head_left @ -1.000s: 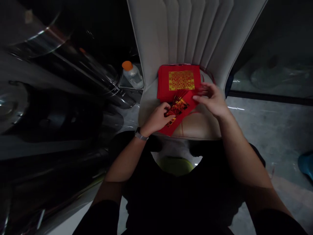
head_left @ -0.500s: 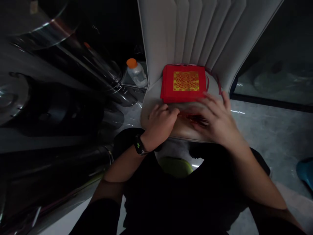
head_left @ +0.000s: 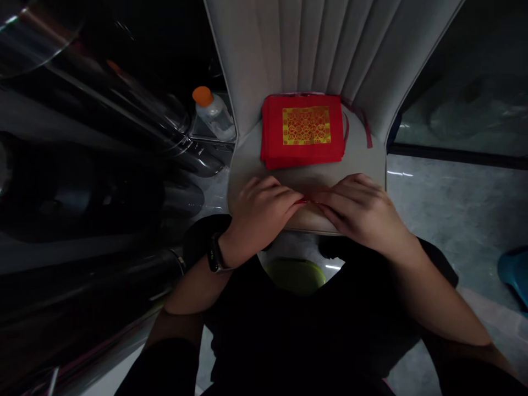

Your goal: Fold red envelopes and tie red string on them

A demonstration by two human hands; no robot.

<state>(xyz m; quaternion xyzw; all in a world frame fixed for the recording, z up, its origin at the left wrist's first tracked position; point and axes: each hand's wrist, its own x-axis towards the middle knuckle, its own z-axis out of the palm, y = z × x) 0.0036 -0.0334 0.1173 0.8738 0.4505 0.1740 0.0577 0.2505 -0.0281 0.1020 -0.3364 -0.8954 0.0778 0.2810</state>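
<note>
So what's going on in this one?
A person's left hand and right hand hold a thin, glossy red item between them, mostly hidden by the fingers, over the front of a pale grey upholstered chair. Beyond the hands, a flat rectangular red stack with a gold-patterned panel lies on the seat. A whitish bottle with an orange cap is at left.

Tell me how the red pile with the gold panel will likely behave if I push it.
The red pile lies broad and flat on the seat, so it probably won't roll or tip. Its left edge shows staggered layers, so these may slide apart. The thin dark red strip beside it looks floppy and might trail if attached.
</note>
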